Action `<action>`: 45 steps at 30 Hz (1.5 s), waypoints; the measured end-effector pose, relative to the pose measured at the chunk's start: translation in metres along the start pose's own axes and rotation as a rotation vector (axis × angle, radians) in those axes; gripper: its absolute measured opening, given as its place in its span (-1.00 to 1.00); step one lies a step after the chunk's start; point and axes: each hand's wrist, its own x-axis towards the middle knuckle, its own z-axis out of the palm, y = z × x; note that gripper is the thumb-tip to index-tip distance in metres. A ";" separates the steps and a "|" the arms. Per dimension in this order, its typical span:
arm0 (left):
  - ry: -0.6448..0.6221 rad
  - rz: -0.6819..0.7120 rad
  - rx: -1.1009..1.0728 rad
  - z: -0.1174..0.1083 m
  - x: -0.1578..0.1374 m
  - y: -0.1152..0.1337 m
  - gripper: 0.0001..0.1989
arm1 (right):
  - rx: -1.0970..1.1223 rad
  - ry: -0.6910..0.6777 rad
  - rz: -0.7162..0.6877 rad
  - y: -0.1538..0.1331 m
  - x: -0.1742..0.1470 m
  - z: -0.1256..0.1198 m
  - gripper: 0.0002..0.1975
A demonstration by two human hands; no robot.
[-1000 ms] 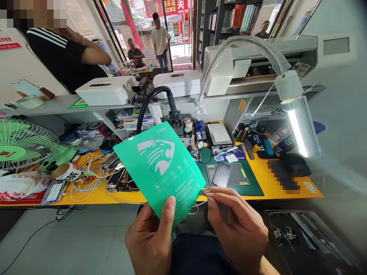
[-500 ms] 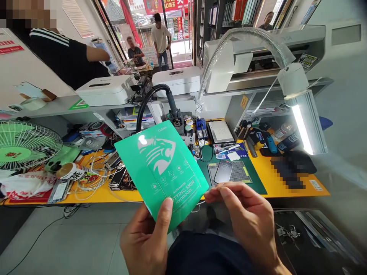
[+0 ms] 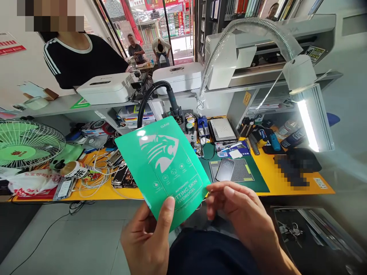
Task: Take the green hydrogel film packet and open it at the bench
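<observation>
Green and shiny, the film sheet is up in the air in front of us, above the floor and just before the yellow table. It leans a bit to one side. It has a white tiger head on it.

Our left hand is closed on the bottom edge of the sheet, with the thumb pressed on the front. Our right hand is half curled, and its fingertips touch the lower right corner of the sheet. We cannot tell if they pinch it or only touch it.

On the table behind the sheet we see a dark phone lying on a grey mat. A green fan stands to the left, and a bright lamp hangs to the right. A person in a black shirt stands behind the shelf.

We think the sheet could bend or get a crease, because it is thin and we hold it only at the bottom. If our thumb slips, it could drop to the floor and get dirty. Wind from the fan could flap it too
</observation>
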 end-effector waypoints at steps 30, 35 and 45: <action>-0.088 0.100 0.059 -0.002 -0.008 -0.006 -0.74 | 0.101 0.054 0.266 0.004 0.002 0.014 -0.76; -0.084 0.052 0.071 -0.002 -0.005 -0.007 -0.69 | 0.081 0.014 0.256 0.003 0.003 0.012 -0.76; -0.102 0.005 0.045 -0.002 -0.001 -0.006 -0.68 | 0.070 -0.049 0.268 -0.002 0.006 0.007 -0.81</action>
